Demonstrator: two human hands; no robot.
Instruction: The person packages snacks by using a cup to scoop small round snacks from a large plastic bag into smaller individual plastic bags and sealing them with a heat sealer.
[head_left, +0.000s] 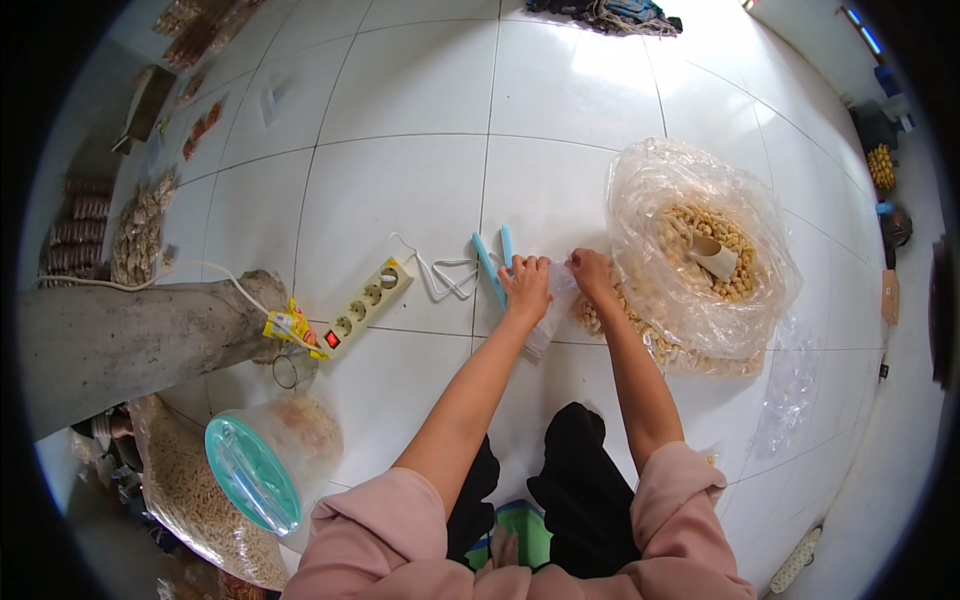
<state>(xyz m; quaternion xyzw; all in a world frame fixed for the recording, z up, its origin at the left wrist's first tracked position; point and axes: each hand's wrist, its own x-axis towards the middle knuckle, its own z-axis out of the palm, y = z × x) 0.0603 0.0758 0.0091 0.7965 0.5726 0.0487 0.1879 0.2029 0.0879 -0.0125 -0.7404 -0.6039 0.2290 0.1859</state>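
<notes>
A small clear plastic bag (541, 339) lies on the floor tiles between my hands. My right hand (590, 271) pinches its right edge, close beside the large bag of snacks. My left hand (527, 285) is palm down with bent fingers, over the bag's left edge and against a light-blue hand-held bag sealer (489, 264). What its fingertips grip is hidden. The sealer's two arms stand apart. To the right, a large open clear bag (637, 195) holds pale-yellow snack pieces (739, 236). A cream scoop (712, 259) rests among them.
A power strip (365, 307) with a lit red switch and a white cord (450, 281) lie left of the sealer. Beyond stand a concrete pillar (150, 330), a lidded plastic tub (255, 472) and a big sack of snacks (202, 480). Empty-looking clear bags (787, 397) lie at right.
</notes>
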